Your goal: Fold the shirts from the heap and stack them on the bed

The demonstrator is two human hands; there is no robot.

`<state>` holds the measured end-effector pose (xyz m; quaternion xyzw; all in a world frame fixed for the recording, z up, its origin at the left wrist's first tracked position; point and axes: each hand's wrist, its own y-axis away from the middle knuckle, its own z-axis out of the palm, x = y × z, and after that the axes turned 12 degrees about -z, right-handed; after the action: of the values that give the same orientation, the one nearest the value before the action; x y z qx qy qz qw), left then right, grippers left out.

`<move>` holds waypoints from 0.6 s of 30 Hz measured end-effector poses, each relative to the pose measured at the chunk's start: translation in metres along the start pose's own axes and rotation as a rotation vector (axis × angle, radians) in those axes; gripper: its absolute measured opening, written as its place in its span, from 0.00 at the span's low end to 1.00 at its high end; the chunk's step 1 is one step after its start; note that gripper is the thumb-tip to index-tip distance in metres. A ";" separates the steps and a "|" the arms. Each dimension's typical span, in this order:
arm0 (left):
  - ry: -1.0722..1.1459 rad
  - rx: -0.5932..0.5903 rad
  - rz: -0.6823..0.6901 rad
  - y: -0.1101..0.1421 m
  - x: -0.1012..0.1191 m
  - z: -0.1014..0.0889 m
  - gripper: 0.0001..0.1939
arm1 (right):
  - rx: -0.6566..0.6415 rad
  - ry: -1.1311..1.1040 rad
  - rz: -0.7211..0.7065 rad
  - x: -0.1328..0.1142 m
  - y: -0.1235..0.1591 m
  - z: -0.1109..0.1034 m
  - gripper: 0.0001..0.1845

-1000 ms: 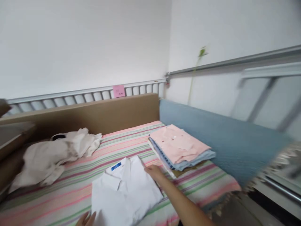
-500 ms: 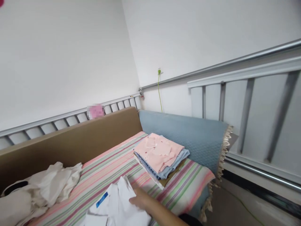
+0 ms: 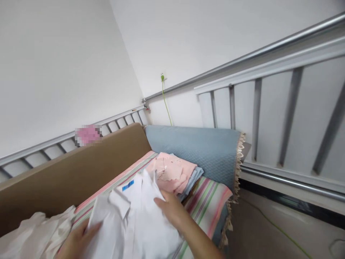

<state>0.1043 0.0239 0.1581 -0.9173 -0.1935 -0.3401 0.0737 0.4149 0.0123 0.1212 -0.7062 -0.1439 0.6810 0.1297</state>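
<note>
Between my two hands is a white collared shirt (image 3: pixel 140 219) with a blue label inside its collar. My left hand (image 3: pixel 78 237) grips its left edge, thumb on top, slightly smeared by motion. On the opposite edge my right hand (image 3: pixel 172 208) is closed, with its thumb over the cloth and the other fingers hidden beneath. Just beyond the shirt lies a stack of folded clothes, a pink garment (image 3: pixel 172 171) on top and a light blue one (image 3: pixel 195 178) under it. The shirt's collar overlaps the near side of that stack in view.
A crumpled cream cloth (image 3: pixel 37 233) lies at the left on the striped sofa cover (image 3: pixel 212 201). Behind rises a brown backrest (image 3: pixel 67 169); a blue fringed cover (image 3: pixel 194 144) drapes the armrest. Radiators (image 3: pixel 275 115) line both walls. A green cord (image 3: pixel 167 108) hangs from a socket.
The shirt has been lifted toward the pink stack. My left hand has come into view at its left edge. The camera view has turned a little to the right.
</note>
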 end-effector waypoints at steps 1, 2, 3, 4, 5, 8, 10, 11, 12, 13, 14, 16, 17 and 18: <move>-0.012 -0.039 0.071 -0.015 0.025 0.000 0.19 | 0.076 0.003 -0.047 -0.006 -0.006 -0.008 0.14; -0.013 -0.063 0.142 -0.030 0.054 0.003 0.19 | 0.155 0.007 -0.091 -0.010 -0.012 -0.015 0.15; -0.019 -0.096 0.205 -0.046 0.083 0.007 0.19 | 0.231 0.010 -0.130 -0.012 -0.016 -0.020 0.15; -0.026 -0.107 0.250 -0.061 0.113 0.014 0.19 | 0.300 0.007 -0.162 -0.012 -0.021 -0.025 0.17; -0.046 -0.100 0.276 -0.075 0.141 0.023 0.18 | 0.367 0.003 -0.183 -0.010 -0.025 -0.028 0.18; -0.139 -0.112 0.311 -0.113 0.205 0.072 0.16 | 0.530 0.015 -0.165 0.017 -0.032 -0.032 0.22; -0.211 -0.160 0.323 -0.134 0.224 0.118 0.14 | 0.584 0.035 -0.049 0.048 -0.034 -0.033 0.23; -0.253 -0.180 0.324 -0.142 0.226 0.143 0.13 | 0.596 0.036 0.037 0.066 -0.035 -0.034 0.23; -0.296 -0.191 0.318 -0.149 0.224 0.168 0.11 | 0.600 0.025 0.125 0.083 -0.035 -0.034 0.23; -0.339 -0.196 0.309 -0.156 0.219 0.191 0.09 | 0.601 0.000 0.201 0.099 -0.035 -0.035 0.23; -0.382 -0.199 0.302 -0.161 0.213 0.210 0.08 | 0.600 -0.035 0.250 0.111 -0.035 -0.036 0.24; -0.451 -0.202 0.302 -0.170 0.201 0.236 0.08 | 0.594 -0.129 0.251 0.126 -0.035 -0.038 0.25; -0.474 -0.204 0.310 -0.174 0.198 0.241 0.08 | 0.586 -0.178 0.227 0.128 -0.036 -0.039 0.25; -0.489 -0.207 0.318 -0.178 0.197 0.243 0.08 | 0.575 -0.222 0.215 0.128 -0.036 -0.040 0.24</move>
<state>0.3135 0.3112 0.1029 -0.9934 -0.0237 -0.1113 -0.0164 0.4582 0.0948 0.0184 -0.5732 0.1165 0.7764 0.2349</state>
